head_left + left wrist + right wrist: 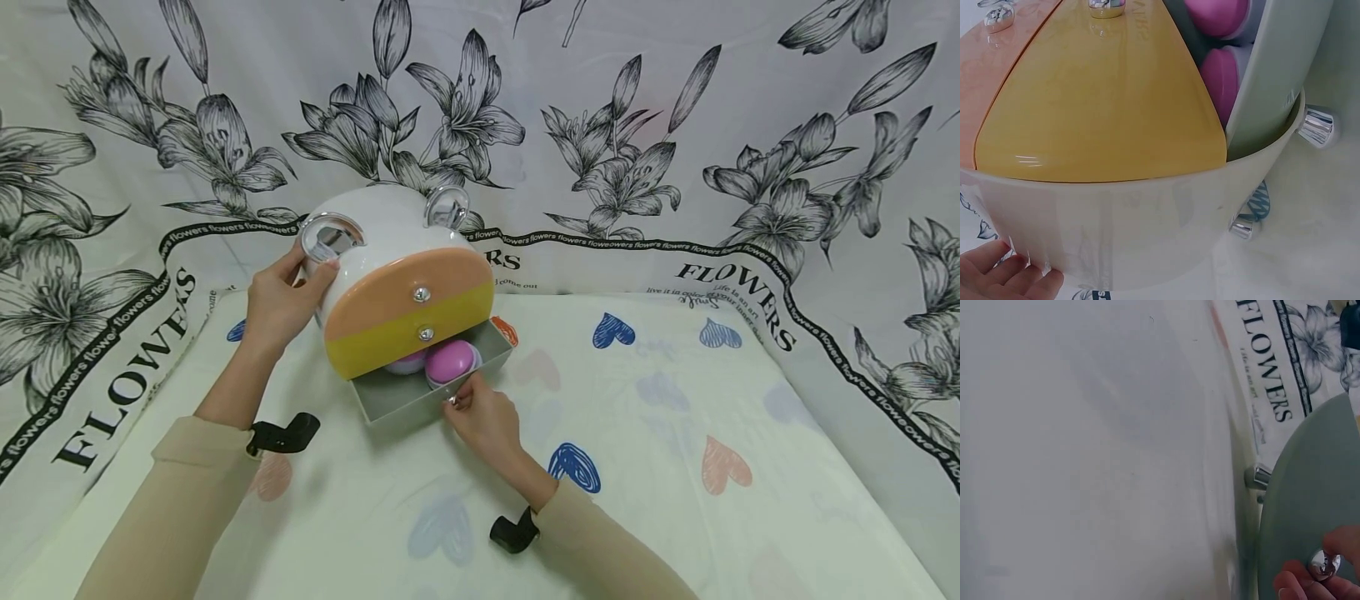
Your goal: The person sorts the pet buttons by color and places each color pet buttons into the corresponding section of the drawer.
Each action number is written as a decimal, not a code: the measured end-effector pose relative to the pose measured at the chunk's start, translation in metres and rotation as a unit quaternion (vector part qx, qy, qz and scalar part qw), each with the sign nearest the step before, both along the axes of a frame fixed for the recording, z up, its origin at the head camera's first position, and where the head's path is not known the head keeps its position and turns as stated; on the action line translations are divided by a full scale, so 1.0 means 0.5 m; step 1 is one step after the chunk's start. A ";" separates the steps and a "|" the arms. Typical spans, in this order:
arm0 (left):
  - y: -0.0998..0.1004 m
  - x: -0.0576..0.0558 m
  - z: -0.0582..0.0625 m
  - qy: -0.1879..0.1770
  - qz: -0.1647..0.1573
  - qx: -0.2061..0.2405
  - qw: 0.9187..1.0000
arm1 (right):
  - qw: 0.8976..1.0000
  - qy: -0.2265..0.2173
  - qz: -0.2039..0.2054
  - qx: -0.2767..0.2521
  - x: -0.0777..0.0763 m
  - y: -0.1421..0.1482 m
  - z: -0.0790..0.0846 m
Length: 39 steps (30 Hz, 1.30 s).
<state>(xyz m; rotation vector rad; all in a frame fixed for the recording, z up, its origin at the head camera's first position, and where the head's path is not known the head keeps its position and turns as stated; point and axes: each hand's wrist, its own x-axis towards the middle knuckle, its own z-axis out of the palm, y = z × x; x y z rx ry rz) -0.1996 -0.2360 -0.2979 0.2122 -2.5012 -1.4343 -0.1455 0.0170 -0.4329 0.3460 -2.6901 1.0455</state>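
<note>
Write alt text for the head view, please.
A right hand pinches the knob on a grey drawer pulled out from the bottom of a white, animal-shaped box. The left hand steadies the box's side; pink and purple balls lie in the drawer.

Bright, even light; wrist views soft, washed-out

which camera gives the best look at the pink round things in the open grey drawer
The head view: the pink round containers sit in the pulled-out grey drawer, whole setting visible. The left wrist view shows them close but cut off behind the yellow drawer front. The right wrist view shows none.
</note>
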 end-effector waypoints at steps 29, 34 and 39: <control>0.001 0.001 -0.001 -0.009 0.006 -0.005 1.000 | 1.000 -0.021 -0.008 0.012 -0.077 -0.059 0.009; 0.002 0.000 -0.002 -0.012 0.007 0.000 1.000 | 1.000 -0.022 -0.008 0.010 -0.086 -0.065 0.007; 0.003 0.001 -0.004 -0.015 0.009 0.003 1.000 | 0.999 -0.030 -0.011 0.005 -0.092 -0.068 0.005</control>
